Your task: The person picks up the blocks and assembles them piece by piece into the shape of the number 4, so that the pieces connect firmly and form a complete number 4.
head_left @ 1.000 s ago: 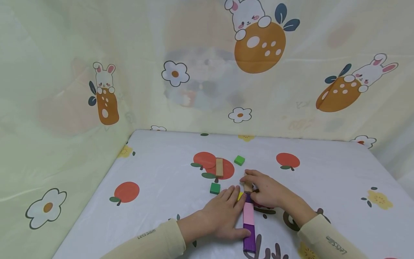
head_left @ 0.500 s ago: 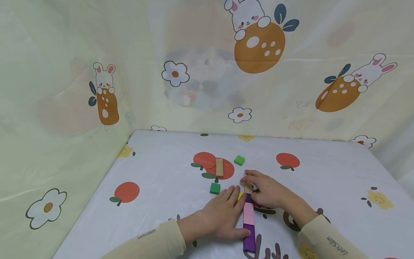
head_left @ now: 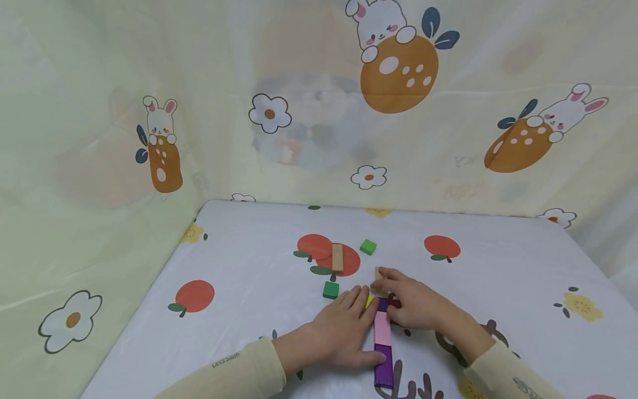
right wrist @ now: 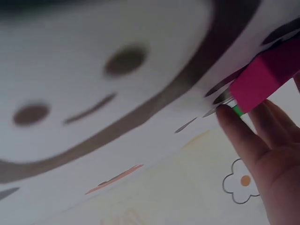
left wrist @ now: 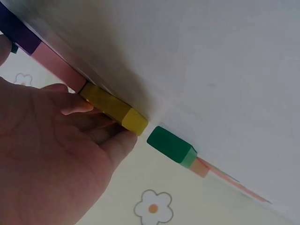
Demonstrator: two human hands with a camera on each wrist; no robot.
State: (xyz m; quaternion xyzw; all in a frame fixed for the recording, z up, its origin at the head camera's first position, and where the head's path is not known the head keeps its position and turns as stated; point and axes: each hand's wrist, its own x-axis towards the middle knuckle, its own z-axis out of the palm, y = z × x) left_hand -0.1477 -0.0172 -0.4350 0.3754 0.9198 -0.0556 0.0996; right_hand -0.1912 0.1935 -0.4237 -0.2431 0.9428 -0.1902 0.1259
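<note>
A straight row of blocks runs away from the person: a purple block [head_left: 384, 371], a pink block [head_left: 382, 328] and a dark purple block [head_left: 382, 304], with a wooden block [head_left: 377, 274] beyond. The left hand [head_left: 343, 332] lies left of the row with fingers extended. Its thumb rests on the purple block, and its fingertips touch a yellow block [left wrist: 112, 106]. At the row's far right, the right hand [head_left: 418, 302] holds a magenta block [right wrist: 255, 84] between fingers and thumb. Its index fingertip lies over the wooden block, hiding part of it.
A dark green block [head_left: 331, 290] lies left of the row, close beyond the left fingertips. Farther back are another wooden block [head_left: 337, 257] and a light green block [head_left: 368, 247]. A printed white cloth [head_left: 259, 260] covers the table, with a patterned curtain [head_left: 309, 111] behind it.
The right hand has shifted slightly toward the person, showing more of the far wooden block. The left hand and the other blocks stay where they were.
</note>
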